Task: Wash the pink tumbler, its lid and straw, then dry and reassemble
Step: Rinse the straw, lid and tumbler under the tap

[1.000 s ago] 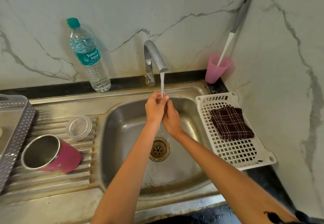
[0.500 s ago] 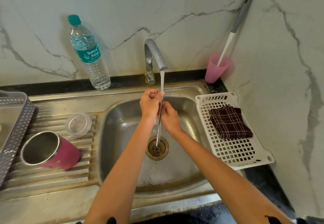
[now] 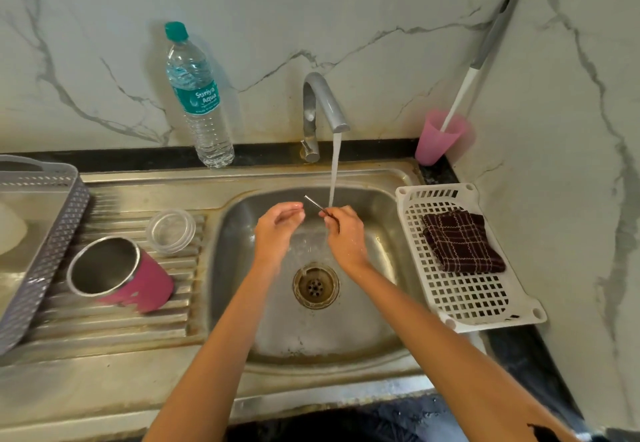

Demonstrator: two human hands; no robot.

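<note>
Bottle label: "Suriya Aqua", white letters on a teal band; smaller print under it too fine to read. The water bottle [image 3: 201,95] is clear with a teal cap and stands upright on the black back strip of the bench, left of the tap [image 3: 322,106]. No other writing seen.

Pink tumbler [image 3: 121,275]: on its side on the ribbed draining board left of the sink [image 3: 388,199], open mouth toward me. Steel rim and steel inside, pink outer wall with a few pale marks low on the side. Lid [image 3: 171,230]: clear, round, flat on the ribs just behind the tumbler, apart from it.

Straw [image 3: 313,203]: thin, metal, dark. The right hand [image 3: 346,237] pinches it in curled fingers over the basin. Only a short length shows, slanting up and left out of the fingers, just beside the running water [image 3: 334,171], which lands at the fingers. The rest is hidden in the hand.

Left hand [image 3: 277,227]: over the basin, near the straw's tip, fingers loosely curved, grasping nothing, wet. The drain [image 3: 316,286] sits below and between the two wrists.

Right of the sink is a white slotted tray [image 3: 467,303] with a folded dark checked cloth [image 3: 462,241] on it. A pink cup [image 3: 440,137] in the corner holds a grey-and-white handle [image 3: 464,88] leaning on the wall. A grey perforated basket [image 3: 45,251] is at far left
</note>
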